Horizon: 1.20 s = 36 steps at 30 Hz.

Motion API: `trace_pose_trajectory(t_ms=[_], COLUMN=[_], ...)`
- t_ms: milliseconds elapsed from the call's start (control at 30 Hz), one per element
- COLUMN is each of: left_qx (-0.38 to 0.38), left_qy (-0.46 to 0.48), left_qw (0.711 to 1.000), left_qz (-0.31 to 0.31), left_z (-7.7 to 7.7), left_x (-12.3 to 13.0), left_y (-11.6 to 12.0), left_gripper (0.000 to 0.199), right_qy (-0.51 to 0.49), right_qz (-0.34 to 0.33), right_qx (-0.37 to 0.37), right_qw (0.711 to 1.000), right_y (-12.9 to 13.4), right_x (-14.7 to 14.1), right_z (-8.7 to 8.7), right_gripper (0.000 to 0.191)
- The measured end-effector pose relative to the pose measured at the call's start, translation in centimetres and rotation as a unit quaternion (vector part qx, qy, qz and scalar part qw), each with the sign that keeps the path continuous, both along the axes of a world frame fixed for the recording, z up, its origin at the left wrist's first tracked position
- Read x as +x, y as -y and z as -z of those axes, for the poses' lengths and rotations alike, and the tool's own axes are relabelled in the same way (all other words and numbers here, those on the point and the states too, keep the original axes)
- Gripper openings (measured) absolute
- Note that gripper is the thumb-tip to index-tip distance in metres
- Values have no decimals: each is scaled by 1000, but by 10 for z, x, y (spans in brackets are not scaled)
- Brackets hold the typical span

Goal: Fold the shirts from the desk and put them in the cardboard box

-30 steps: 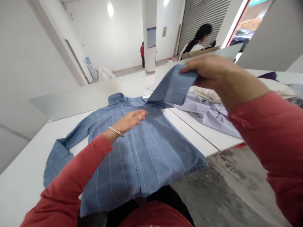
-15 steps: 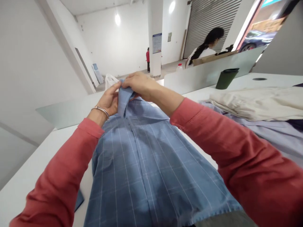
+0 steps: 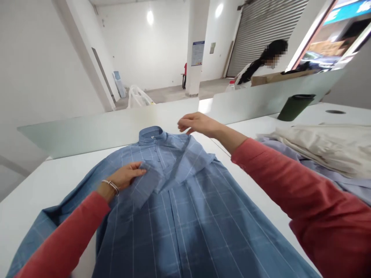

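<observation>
A blue shirt (image 3: 185, 216) with thin white check lines lies front up, its round collar (image 3: 152, 135) at the far end. One of its sleeves (image 3: 188, 162) is folded across the chest from the right shoulder. My left hand (image 3: 129, 177), with a bracelet at the wrist, pinches the cuff (image 3: 145, 183) of that sleeve over the middle of the shirt. The other sleeve (image 3: 37, 233) stretches toward the lower left, partly under my left forearm. Close above the right shoulder, my right hand (image 3: 199, 124) has loosely bent fingers apart from the thumb and holds nothing.
Under the shirt is a white table (image 3: 34, 181), with a frosted low divider (image 3: 110, 125) along its far edge. Cream and lilac folded cloth (image 3: 327, 148) lies on the right, near a dark green bin (image 3: 295, 108). Beyond the divider sits another person (image 3: 246, 79).
My hands have come apart: the left moved down toward me with the cuff, and the right let go and shifted right. The collar and folded sleeve now show.
</observation>
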State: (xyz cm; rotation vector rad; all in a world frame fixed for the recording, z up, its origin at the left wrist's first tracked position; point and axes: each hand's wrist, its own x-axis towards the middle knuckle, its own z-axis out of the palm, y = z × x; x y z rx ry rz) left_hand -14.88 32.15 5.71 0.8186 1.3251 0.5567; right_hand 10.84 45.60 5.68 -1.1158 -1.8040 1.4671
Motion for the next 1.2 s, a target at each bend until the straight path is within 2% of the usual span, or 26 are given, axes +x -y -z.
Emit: trace_pose_trajectory(t_ms=[67,100,200,267,367,433,533,633,733,833,1000,1100,1200], left_qx=[-16,-18,-11,5,20,28,60,97,122,111,93,84,65], left_qy=[1,0,-13,-49,-151,-214,-292,-337,-349,-350,-343,-333,-310], left_qw=[1000,1000,1000,998,987,975,951,932,924,925,931,936,944], left_qz=[-3,0,22,34,42,54,74,91,100,96,78,80,89], left_z=[15,20,28,30,30,30,31,29,25,19,11,8,5], left_x=[-5,-6,0,6,17,22,28,34,37,37,32,26,17], left_y=[8,12,19,23,26,28,29,31,33,36,43,47,49], left_gripper=[26,24,25,32,39,39,34,31,26,25,23,15,9], right_qy=[111,185,369,422,463,493,523,506,433,437,487,496,509], right_qz=[22,3,-87,-120,-127,-124,-111,-85,-132,-187,-200,-211,-222], right_qx=[12,36,147,186,184,180,177,218,286,267,216,212,220], right_qw=[993,982,914,879,858,842,826,830,844,838,822,815,802], right_y=[-30,-41,-57,-60,-61,-62,-62,-62,-63,-65,-67,-66,-66], right_x=[6,5,-3,-9,-7,2,11,7,-4,-6,10,14,10], right_z=[34,51,99,124,151,164,172,170,165,164,171,175,177], right_gripper=[19,20,27,29,30,31,29,36,38,34,32,41,37])
